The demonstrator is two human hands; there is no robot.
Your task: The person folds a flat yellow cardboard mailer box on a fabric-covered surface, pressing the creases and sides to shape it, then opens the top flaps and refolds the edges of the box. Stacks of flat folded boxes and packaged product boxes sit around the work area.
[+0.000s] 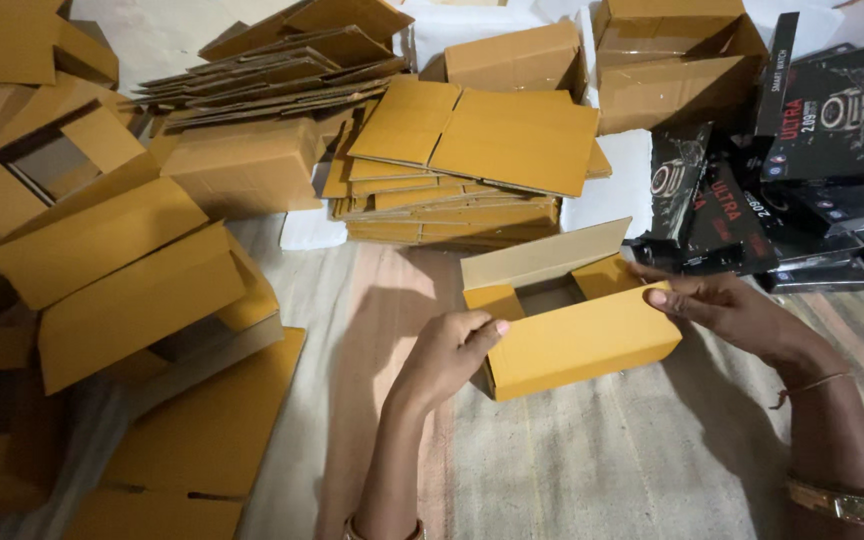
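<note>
Gripping open yellow carton (577, 340), both hands (452, 350), opposite ends.

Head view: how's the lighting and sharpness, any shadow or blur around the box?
Head view: the open cardboard box and both hands, left and right, are sharp and evenly lit; a soft shadow falls left of the box; the lower-left corner is dark; edges bend from wide-angle distortion.

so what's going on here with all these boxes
A person holds a small yellow cardboard box with both bare hands: the left hand grips its left end, the right hand its right end. The box is open on top, one flap standing up at the back. It sits over a striped mat. Behind it lies a stack of flat cardboard sheets, folded-up boxes pile up on the left, and black product boxes lie on the right.
</note>
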